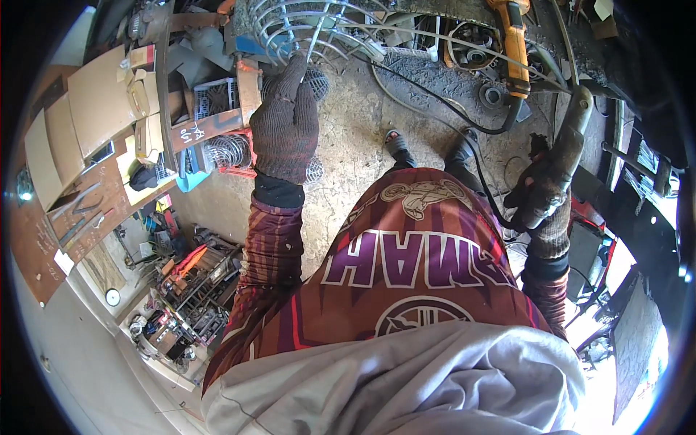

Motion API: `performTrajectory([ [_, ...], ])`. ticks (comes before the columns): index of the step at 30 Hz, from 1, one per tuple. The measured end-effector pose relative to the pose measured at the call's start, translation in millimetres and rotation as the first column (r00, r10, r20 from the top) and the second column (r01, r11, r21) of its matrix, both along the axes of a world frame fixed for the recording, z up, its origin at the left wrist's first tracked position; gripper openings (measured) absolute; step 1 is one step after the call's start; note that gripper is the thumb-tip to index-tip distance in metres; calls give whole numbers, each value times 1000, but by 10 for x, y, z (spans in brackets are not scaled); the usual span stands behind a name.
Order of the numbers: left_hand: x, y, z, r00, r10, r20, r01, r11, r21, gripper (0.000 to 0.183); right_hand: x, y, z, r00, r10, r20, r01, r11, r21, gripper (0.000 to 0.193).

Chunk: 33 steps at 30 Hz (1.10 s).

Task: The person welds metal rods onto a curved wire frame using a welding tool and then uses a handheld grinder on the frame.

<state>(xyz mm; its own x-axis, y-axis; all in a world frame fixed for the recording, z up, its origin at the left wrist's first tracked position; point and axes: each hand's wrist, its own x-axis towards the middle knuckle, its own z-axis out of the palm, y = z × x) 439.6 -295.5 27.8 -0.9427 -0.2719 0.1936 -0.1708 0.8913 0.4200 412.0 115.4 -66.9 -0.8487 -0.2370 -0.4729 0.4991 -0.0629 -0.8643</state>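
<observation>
My left hand (286,130), in a dark knitted glove, reaches forward with its fingers closed at the near edge of a round metal wire cage (279,20). The cage has curved rings and crossing wires, and the top of the view cuts it off. At the right my gloved right hand (542,190) is wrapped round the grey, worn handle of what looks like a welding electrode holder (575,123). From the holder's tip a long thin rod (464,52) runs left towards the cage. Whether the rod touches the cage I cannot tell.
An orange angle grinder (515,51) lies on the dark workbench ahead, its black cable (464,116) curving over the floor. Cardboard (101,98) and loose tools cover a brown board at left. More wire guards (228,151) sit below a shelf. Machine parts (188,290) fill the lower left.
</observation>
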Motion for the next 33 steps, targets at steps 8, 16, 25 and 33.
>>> performTrajectory([
  [8, 4, 39, 42, 994, 76, 81, -83, 993, 85, 36, 8, 125, 18, 722, 329, -608, -34, 896, 444, 31],
  [16, -52, -27, -54, 999, -10, -35, 12, 999, 52, 35, -22, -172, 77, 622, 425, -657, 262, 678, 687, 104],
  [25, -39, 31, 36, 1000, 27, 14, -27, 999, 32, 37, 125, -114, 154, 866, 228, -446, -45, 922, 384, 41],
  [33, -43, 37, 37, 1000, 10, 9, -11, 999, 44, 38, 91, -119, 121, 801, 319, -507, -120, 914, 387, 43],
])
